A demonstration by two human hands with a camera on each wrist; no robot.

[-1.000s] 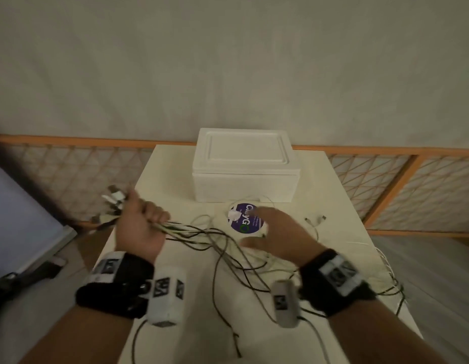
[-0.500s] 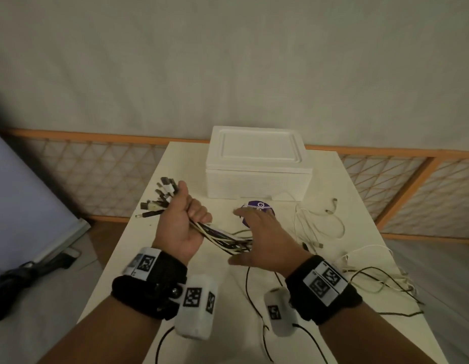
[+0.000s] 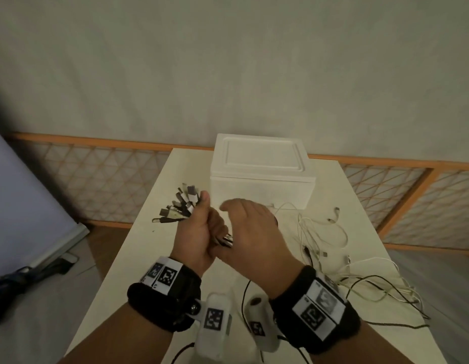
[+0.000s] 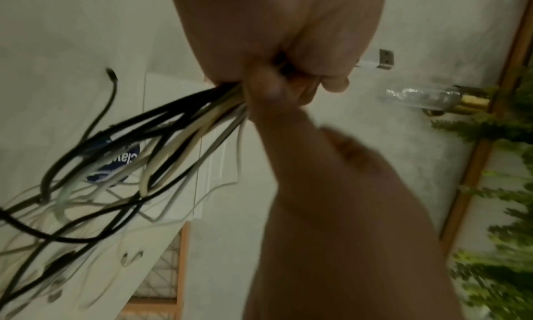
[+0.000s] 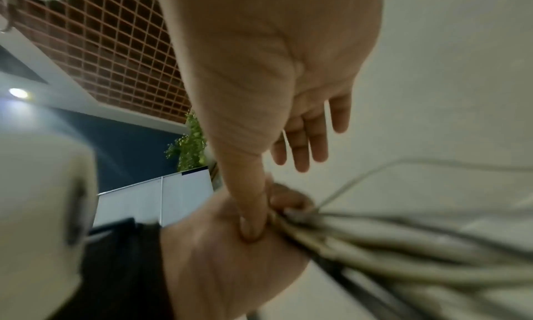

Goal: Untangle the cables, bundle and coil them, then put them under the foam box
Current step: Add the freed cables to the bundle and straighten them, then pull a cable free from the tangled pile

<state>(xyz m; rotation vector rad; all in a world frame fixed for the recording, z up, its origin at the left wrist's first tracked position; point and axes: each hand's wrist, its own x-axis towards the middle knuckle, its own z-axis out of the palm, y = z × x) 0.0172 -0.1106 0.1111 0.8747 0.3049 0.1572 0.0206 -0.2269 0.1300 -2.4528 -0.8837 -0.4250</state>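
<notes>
The left hand (image 3: 199,232) is squeezing the cables (image 4: 184,128); the right hand (image 3: 254,232) is spread flat at three o'clock (loose ends could snag on the bench (image 3: 139,258)).

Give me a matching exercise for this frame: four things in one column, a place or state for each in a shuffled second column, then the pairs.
Things:
1. left hand
2. right hand
3. foam box
4. loose cables

Places or states:
A. lid on, at the far end of the table
B. fingers straight, thumb against the other hand
C. sprawled on the table's right side
D. gripping the cable bundle, plugs fanned above the fist

Pairs: 1-D, 2-B, 3-A, 4-C
</notes>
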